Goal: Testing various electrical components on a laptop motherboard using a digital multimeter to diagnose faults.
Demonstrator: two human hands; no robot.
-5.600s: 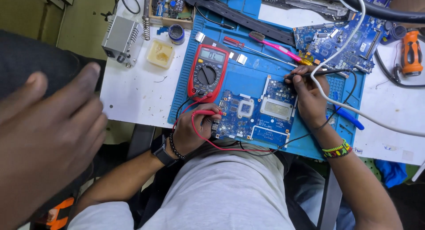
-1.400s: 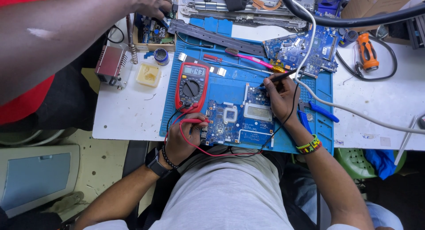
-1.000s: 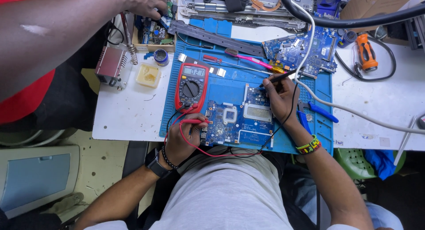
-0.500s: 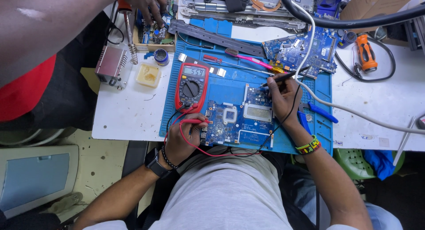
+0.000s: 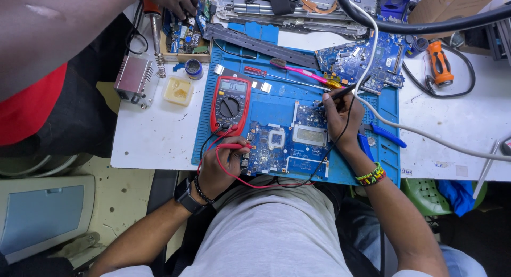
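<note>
A blue laptop motherboard (image 5: 287, 144) lies on a blue work mat (image 5: 277, 98) in front of me. My left hand (image 5: 226, 162) pinches the red test probe (image 5: 234, 146) against the board's left edge. Held like a pen in my right hand (image 5: 343, 117), the black test probe (image 5: 336, 95) has its tip on the board's upper right corner. Red and black leads loop along the board's near edge up to a red multimeter (image 5: 230, 104) at the left of the mat.
A co-worker's arm crosses the top left; that hand (image 5: 175, 0) is over a box of parts (image 5: 183, 37) beside a soldering iron (image 5: 154, 26). A second blue board (image 5: 362, 61), blue pliers (image 5: 380, 136), an orange tool (image 5: 439, 64) and a white cable (image 5: 426, 136) lie around.
The co-worker's hand has shifted slightly along the table's far edge, staying over the box of parts. My own hands keep both probes on the board, almost unmoved.
</note>
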